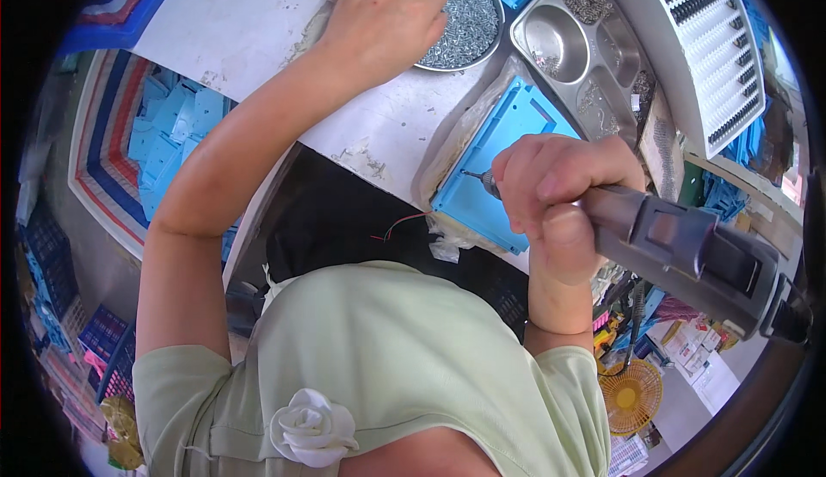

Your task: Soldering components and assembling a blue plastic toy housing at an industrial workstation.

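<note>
My right hand (559, 189) is wrapped round a dark electric screwdriver (662, 236). The screwdriver's thin bit (471, 173) points at the edge of a light-blue plastic panel (482, 197), which has a rectangular opening toward its far end. Whether the bit touches a screw there is too small to tell. My left hand (387, 21) lies over the left side of a round metal bowl (469, 17) full of small silvery screws. Its fingers are curled, their tips partly hidden behind the hand, and what they hold cannot be made out.
Right of the bowl sits a compartmented metal tray (551, 43) with small dark and silvery parts. Beyond it stands a white rack (705, 47) with rows of black pieces. A striped bag (103, 163) of blue plastic pieces is at the left. Thin wires (404, 223) hang by the bench edge.
</note>
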A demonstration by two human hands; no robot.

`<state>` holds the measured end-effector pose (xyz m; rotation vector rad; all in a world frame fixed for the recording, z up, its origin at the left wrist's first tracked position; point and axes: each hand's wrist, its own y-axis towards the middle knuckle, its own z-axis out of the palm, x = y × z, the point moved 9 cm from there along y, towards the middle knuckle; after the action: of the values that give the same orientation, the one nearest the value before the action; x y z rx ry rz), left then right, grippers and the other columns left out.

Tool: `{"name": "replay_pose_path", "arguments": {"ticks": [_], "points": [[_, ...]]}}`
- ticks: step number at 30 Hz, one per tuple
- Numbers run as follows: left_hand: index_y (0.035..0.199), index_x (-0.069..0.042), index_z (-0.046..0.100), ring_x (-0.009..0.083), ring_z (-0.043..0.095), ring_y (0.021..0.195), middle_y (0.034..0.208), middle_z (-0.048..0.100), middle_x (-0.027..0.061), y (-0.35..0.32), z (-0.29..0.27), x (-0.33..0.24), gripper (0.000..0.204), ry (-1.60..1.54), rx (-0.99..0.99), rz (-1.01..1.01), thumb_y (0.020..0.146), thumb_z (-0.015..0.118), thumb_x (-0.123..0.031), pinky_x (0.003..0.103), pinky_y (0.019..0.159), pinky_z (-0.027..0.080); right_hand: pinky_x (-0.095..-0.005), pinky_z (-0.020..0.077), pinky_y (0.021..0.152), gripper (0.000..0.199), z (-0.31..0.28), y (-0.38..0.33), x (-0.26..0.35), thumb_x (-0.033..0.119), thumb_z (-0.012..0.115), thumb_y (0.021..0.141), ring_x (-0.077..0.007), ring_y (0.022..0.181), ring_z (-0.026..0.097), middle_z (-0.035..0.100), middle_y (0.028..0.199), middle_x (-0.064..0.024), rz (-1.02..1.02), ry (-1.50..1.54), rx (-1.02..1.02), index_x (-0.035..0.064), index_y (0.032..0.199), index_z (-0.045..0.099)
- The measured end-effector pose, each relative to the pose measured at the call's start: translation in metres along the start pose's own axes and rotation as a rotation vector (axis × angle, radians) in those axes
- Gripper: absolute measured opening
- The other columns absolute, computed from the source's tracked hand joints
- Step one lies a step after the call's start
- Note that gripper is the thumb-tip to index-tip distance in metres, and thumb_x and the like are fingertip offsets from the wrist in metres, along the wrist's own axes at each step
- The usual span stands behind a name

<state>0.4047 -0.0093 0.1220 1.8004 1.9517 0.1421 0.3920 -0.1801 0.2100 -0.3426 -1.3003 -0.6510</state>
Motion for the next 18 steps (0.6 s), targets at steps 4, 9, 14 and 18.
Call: {"name": "replay_pose_path", "arguments": {"ticks": [4, 9, 14, 18], "points": [[0.087, -0.012, 0.071, 0.0237, 0.063, 0.09, 0.085, 0.065, 0.0044, -0.012, -0.009, -0.01, 0.015, -0.184, 0.005, 0.098, 0.083, 0.074, -0.027, 0.049, 0.095, 0.04, -0.0316, 0.045, 0.058, 0.028, 0.008, 0.002, -0.008, 0.015, 0.078, 0.087, -0.0155, 0.058, 0.054, 0.057, 0.068, -0.0049, -0.059, -0.23, 0.036, 0.005, 0.09, 0.052], [0.09, -0.015, 0.069, 0.0199, 0.062, 0.09, 0.085, 0.064, -0.0011, -0.052, -0.043, -0.053, 0.012, -0.366, -0.01, 0.185, 0.085, 0.074, -0.025, 0.048, 0.099, 0.037, -0.0305, 0.0449, 0.053, 0.023, 0.012, 0.001, -0.009, 0.002, 0.078, 0.081, -0.0171, 0.055, 0.056, 0.059, 0.067, -0.0064, -0.182, -0.224, 0.045, 0.0039, 0.088, 0.057], [0.092, -0.014, 0.069, 0.018, 0.063, 0.092, 0.089, 0.067, -0.0026, -0.083, -0.042, -0.072, 0.011, -0.642, 0.081, 0.106, 0.082, 0.076, -0.013, 0.049, 0.104, 0.034, -0.0327, 0.0408, 0.053, 0.024, 0.016, 0.005, 0.023, 0.029, 0.065, 0.097, -0.0137, 0.051, 0.049, 0.053, 0.062, 0.0011, -0.277, -0.179, 0.132, 0.0088, 0.101, 0.052], [0.092, -0.013, 0.069, 0.0182, 0.065, 0.087, 0.09, 0.07, -0.0023, -0.078, -0.045, -0.074, 0.018, -0.69, 0.043, 0.083, 0.078, 0.078, -0.007, 0.046, 0.102, 0.035, -0.0305, 0.0383, 0.054, 0.028, 0.017, 0.009, 0.036, 0.038, 0.06, 0.103, -0.0108, 0.05, 0.046, 0.051, 0.063, 0.0044, -0.311, -0.13, 0.178, 0.0111, 0.107, 0.052]]}}
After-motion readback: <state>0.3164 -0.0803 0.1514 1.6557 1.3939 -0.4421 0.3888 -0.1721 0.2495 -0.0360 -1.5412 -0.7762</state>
